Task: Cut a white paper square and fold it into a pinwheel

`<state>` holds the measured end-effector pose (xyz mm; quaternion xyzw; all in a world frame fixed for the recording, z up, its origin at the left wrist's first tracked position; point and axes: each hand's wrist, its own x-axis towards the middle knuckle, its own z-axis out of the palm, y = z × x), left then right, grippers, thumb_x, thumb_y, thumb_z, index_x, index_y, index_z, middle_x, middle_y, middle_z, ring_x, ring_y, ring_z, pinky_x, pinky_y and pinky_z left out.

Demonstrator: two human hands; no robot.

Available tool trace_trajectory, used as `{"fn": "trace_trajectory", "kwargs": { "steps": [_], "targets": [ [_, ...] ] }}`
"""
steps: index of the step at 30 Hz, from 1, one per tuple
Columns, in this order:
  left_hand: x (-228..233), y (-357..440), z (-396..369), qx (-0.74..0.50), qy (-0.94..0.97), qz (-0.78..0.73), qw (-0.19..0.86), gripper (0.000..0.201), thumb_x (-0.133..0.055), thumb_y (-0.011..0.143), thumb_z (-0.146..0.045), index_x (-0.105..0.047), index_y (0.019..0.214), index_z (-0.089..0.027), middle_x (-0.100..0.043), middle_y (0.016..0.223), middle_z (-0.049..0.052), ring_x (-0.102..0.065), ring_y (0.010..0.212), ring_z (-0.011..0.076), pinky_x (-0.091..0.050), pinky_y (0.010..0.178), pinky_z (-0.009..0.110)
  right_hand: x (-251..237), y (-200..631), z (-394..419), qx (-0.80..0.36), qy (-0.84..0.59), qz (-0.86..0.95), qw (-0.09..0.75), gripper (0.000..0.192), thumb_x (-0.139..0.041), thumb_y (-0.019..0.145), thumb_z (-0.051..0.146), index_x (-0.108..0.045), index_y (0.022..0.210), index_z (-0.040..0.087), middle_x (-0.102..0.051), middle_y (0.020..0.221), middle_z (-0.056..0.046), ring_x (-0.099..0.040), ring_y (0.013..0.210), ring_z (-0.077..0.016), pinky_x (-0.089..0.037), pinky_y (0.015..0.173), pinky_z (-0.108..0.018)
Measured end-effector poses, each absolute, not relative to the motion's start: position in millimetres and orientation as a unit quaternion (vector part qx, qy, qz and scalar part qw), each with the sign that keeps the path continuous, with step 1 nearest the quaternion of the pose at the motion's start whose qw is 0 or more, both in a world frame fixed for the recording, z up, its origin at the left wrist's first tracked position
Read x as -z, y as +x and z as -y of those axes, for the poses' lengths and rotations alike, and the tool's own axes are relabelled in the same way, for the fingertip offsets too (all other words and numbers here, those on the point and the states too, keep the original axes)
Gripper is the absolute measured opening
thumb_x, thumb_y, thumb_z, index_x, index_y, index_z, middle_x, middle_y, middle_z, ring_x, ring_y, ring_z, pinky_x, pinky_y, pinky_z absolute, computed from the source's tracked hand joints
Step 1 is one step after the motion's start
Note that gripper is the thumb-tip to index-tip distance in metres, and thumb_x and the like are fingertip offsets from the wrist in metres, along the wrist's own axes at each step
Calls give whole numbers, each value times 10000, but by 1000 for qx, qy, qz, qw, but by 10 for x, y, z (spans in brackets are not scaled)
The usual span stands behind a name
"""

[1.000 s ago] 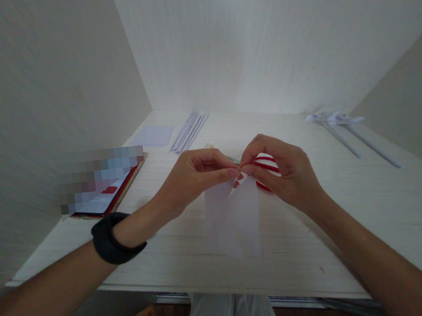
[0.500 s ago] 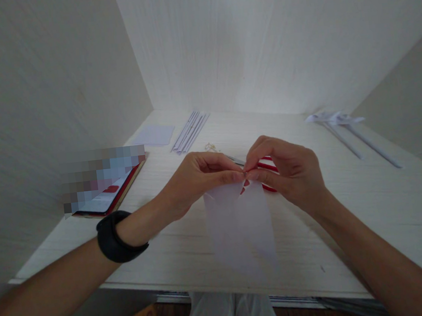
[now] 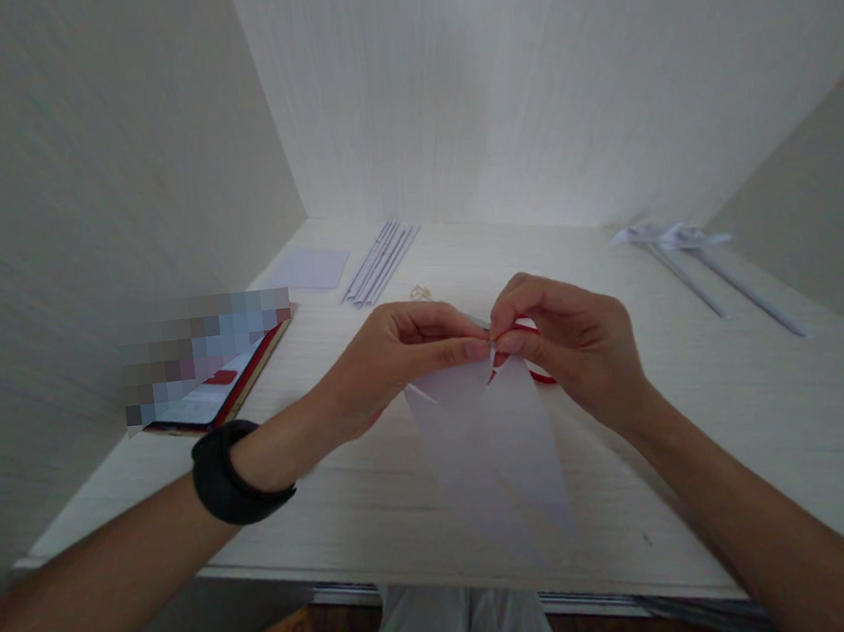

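Note:
A thin white paper sheet with a cut or slit near its top hangs over the front part of the table. My left hand pinches its upper edge between thumb and fingers. Against it, my right hand pinches the same edge, the fingertips of both hands nearly meeting. Behind my hands lie scissors with red handles; they are mostly hidden, and a bit of red shows through the slit in the paper.
Thin white paper strips or sticks lie at the back, beside a square paper stack. Small yellowish bits are near them. A phone rests at left. Two white paper pinwheel-like pieces on sticks lie at right. Walls enclose the table.
The lower part of the paper has swung slightly to the right and its slit shape has shifted. Both hands stay almost in place, still pinching.

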<state>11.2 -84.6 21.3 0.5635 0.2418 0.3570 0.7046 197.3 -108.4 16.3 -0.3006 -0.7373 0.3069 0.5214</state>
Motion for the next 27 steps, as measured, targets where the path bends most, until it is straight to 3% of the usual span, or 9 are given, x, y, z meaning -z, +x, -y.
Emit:
{"fn": "trace_trajectory", "kwargs": {
  "steps": [9, 21, 27],
  "targets": [
    [-212, 136, 850, -383, 588, -243, 670, 71, -766, 735, -166, -719, 683, -153, -682, 647, -20, -587, 579, 63, -433, 534, 156, -125, 1942, 1059, -295, -313, 727, 535, 105, -720, 834, 218, -649, 756, 218, -632, 706, 36, -584, 661, -114, -458, 609, -257],
    [-198, 95, 862, -442, 718, -273, 464, 52, -748, 780, -195, -730, 816, -163, -735, 834, 9, -660, 821, 121, -509, 783, 212, -143, 1915, 1052, -211, -393, 727, 522, 126, -682, 835, 176, -619, 728, 199, -618, 689, 34, -566, 663, -112, -448, 644, -252],
    [-198, 104, 853, -435, 701, -276, 493, 88, -758, 773, -233, -712, 770, -158, -728, 793, 11, -669, 770, 127, -525, 734, 217, -174, 1894, 1062, -257, -412, 703, 520, 117, -708, 798, 205, -639, 704, 195, -630, 652, 31, -570, 624, -116, -455, 587, -251]
  ]
}}
